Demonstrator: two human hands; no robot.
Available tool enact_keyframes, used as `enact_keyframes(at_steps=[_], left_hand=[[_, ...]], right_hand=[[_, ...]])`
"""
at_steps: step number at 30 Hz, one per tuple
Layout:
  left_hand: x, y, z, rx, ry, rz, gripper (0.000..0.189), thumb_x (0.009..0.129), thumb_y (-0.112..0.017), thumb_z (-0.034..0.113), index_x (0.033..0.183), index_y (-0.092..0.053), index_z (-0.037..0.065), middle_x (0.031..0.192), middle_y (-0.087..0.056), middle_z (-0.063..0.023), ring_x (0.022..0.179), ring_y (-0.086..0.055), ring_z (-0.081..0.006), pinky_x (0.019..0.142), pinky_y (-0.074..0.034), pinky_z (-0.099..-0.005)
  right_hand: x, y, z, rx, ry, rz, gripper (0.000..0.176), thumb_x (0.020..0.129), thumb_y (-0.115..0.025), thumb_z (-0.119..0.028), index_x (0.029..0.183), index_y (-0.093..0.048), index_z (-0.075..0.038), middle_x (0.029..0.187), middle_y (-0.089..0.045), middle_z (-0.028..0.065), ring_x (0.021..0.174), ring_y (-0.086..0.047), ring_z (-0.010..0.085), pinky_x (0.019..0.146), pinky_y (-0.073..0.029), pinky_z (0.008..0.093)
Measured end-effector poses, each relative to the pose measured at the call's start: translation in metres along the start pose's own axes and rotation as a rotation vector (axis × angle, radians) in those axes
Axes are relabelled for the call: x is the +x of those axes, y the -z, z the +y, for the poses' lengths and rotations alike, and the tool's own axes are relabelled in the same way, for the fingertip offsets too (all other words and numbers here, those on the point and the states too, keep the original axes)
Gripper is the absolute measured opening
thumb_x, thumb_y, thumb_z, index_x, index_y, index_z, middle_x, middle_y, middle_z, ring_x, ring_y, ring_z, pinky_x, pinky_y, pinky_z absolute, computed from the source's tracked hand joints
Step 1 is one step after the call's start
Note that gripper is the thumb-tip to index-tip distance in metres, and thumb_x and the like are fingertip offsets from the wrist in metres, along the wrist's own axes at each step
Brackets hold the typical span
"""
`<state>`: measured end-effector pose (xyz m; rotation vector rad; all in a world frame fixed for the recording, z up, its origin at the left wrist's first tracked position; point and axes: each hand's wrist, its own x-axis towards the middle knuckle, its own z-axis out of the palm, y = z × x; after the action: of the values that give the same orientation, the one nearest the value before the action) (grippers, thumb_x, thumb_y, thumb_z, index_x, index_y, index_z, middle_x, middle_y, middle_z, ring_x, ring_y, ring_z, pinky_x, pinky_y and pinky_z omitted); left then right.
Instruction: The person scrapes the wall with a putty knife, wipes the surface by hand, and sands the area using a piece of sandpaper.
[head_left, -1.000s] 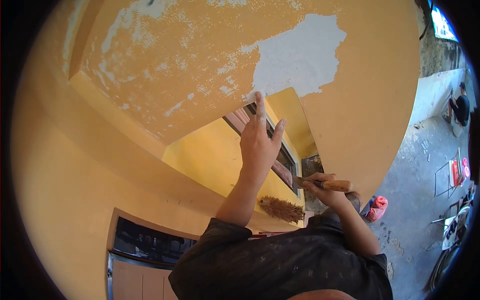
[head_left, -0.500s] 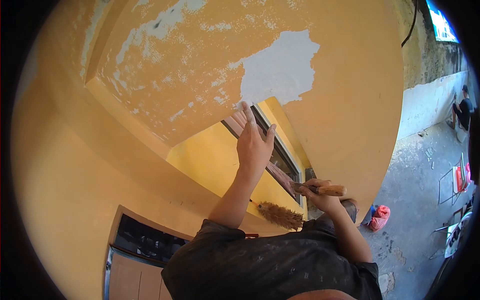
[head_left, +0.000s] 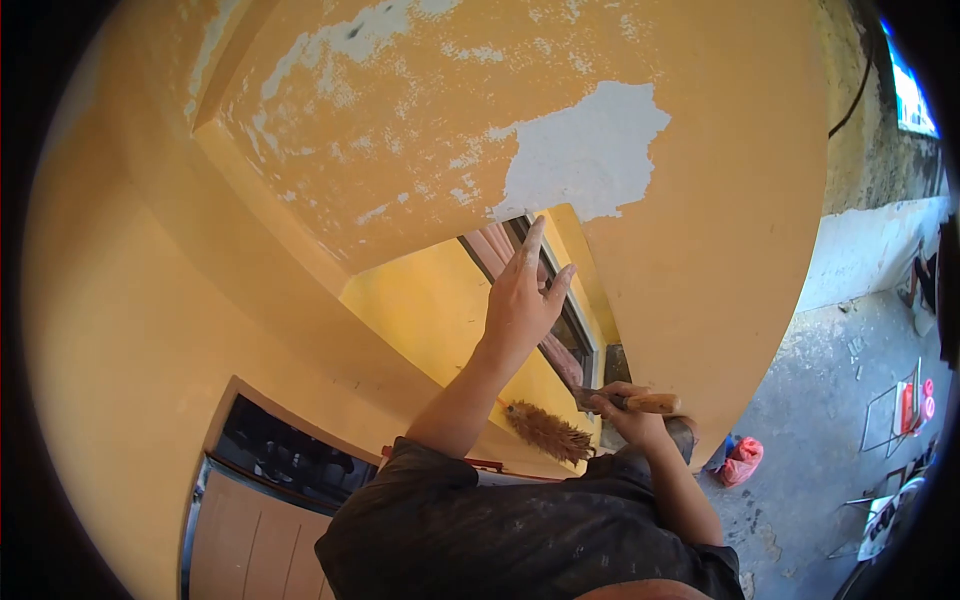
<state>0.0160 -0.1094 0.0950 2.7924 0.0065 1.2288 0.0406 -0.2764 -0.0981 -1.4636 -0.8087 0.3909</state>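
Note:
My left hand (head_left: 520, 305) is raised in front of the window (head_left: 570, 345), its index finger stretched upward and thumb apart, holding nothing. Its fingertip is near the lower edge of a bare white patch (head_left: 590, 150) on the yellow-orange painted surface; whether it touches is hard to tell. Lower and to the right, my right hand (head_left: 632, 420) is wrapped round a scraper (head_left: 658, 403) with a wooden handle, its dull blade pointing left. Pale dust marks the left fingers.
A brown feather duster (head_left: 548, 432) is below my left forearm. Smaller flaked spots (head_left: 340, 60) mark the paint at upper left. A door (head_left: 255, 530) stands lower left. On the concrete floor are a pink bag (head_left: 742, 461) and folding chairs (head_left: 893, 410); a person (head_left: 925, 280) is at far right.
My left index fingertip has moved right and slightly down from the white patch's lower left corner. The view has shifted a little. My right hand still grips the scraper.

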Motion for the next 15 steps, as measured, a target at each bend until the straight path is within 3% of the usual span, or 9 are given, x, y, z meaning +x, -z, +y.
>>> enact_keyframes(at_steps=[3,4,6,8,10,11,12,14,15], left_hand=[[0.011,0.002,0.007,-0.131,-0.004,0.062,0.083,0.085,-0.07,0.018,0.146,-0.019,-0.006,0.059,-0.046,-0.0045,0.051,-0.047,-0.0162,0.051,-0.043,-0.0272],[0.017,0.001,0.007,-0.14,0.007,0.073,0.083,0.085,-0.07,0.018,0.146,-0.019,-0.006,0.059,-0.046,-0.0045,0.051,-0.047,-0.0162,0.051,-0.043,-0.0272],[0.027,-0.003,0.007,-0.086,-0.04,0.035,0.088,0.085,-0.07,0.02,0.147,-0.013,-0.005,0.056,-0.047,-0.0049,0.05,-0.049,-0.0178,0.051,-0.044,-0.029],[0.03,-0.005,0.013,-0.066,0.043,-0.03,0.091,0.087,-0.068,0.026,0.149,-0.008,-0.003,0.054,-0.05,-0.007,0.051,-0.054,-0.0229,0.051,-0.046,-0.0327],[0.032,-0.011,0.017,0.037,0.034,-0.222,0.092,0.087,-0.066,0.033,0.15,-0.005,0.003,0.056,-0.054,-0.0099,0.054,-0.057,-0.0288,0.052,-0.047,-0.0372],[0.028,-0.01,0.023,0.017,0.047,-0.29,0.079,0.087,-0.065,0.036,0.148,-0.024,0.007,0.055,-0.053,-0.0108,0.055,-0.058,-0.0318,0.055,-0.049,-0.0376],[0.02,-0.016,0.02,0.006,0.038,-0.28,0.079,0.087,-0.065,0.036,0.148,-0.024,0.007,0.055,-0.053,-0.0108,0.055,-0.058,-0.0318,0.055,-0.049,-0.0376],[0.007,-0.031,0.003,-0.222,-0.346,-0.402,0.06,0.086,-0.066,0.035,0.136,-0.048,0.007,0.059,-0.054,-0.0109,0.058,-0.059,-0.0302,0.06,-0.05,-0.0383],[0.011,-0.029,0.001,-0.233,-0.352,-0.393,0.06,0.086,-0.066,0.035,0.136,-0.048,0.007,0.059,-0.054,-0.0109,0.058,-0.059,-0.0302,0.06,-0.05,-0.0383]], right_hand=[[0.002,-0.005,-0.001,-0.035,0.0,-0.01,0.02,0.084,-0.071,-0.017,0.094,-0.069,0.0,0.083,-0.071,0.0105,0.076,-0.067,0.0161,0.071,-0.053,0.0289],[0.004,-0.008,0.004,-0.022,0.021,-0.008,0.02,0.084,-0.071,-0.017,0.094,-0.069,0.0,0.083,-0.071,0.0106,0.076,-0.067,0.0161,0.071,-0.053,0.0288],[0.008,-0.013,0.009,0.035,0.002,-0.037,0.021,0.085,-0.071,-0.018,0.095,-0.069,0.0,0.083,-0.071,0.0112,0.077,-0.067,0.016,0.071,-0.053,0.0285],[0.011,-0.016,0.0,-0.01,-0.091,-0.08,0.021,0.085,-0.071,-0.019,0.095,-0.069,-0.001,0.084,-0.071,0.0118,0.078,-0.068,0.0163,0.072,-0.053,0.0286],[0.014,-0.022,0.013,-0.014,-0.049,-0.073,0.022,0.085,-0.071,-0.02,0.095,-0.069,-0.001,0.085,-0.071,0.0121,0.078,-0.068,0.0165,0.072,-0.053,0.0287],[0.015,-0.022,0.019,-0.008,-0.01,-0.061,0.022,0.085,-0.071,-0.02,0.094,-0.069,-0.001,0.085,-0.071,0.0124,0.079,-0.068,0.0167,0.072,-0.053,0.0289],[0.015,-0.02,0.014,-0.019,-0.03,-0.061,0.021,0.085,-0.071,-0.019,0.094,-0.069,0.0,0.085,-0.071,0.0122,0.079,-0.068,0.0174,0.072,-0.053,0.0296],[0.015,-0.017,0.011,-0.002,-0.034,-0.054,0.02,0.085,-0.071,-0.018,0.095,-0.069,0.0,0.084,-0.07,0.0109,0.077,-0.067,0.0167,0.071,-0.053,0.0291],[0.016,-0.017,0.017,0.006,-0.046,-0.048,0.02,0.085,-0.071,-0.017,0.094,-0.068,0.001,0.081,-0.07,0.0094,0.073,-0.066,0.0156,0.068,-0.053,0.0283]])
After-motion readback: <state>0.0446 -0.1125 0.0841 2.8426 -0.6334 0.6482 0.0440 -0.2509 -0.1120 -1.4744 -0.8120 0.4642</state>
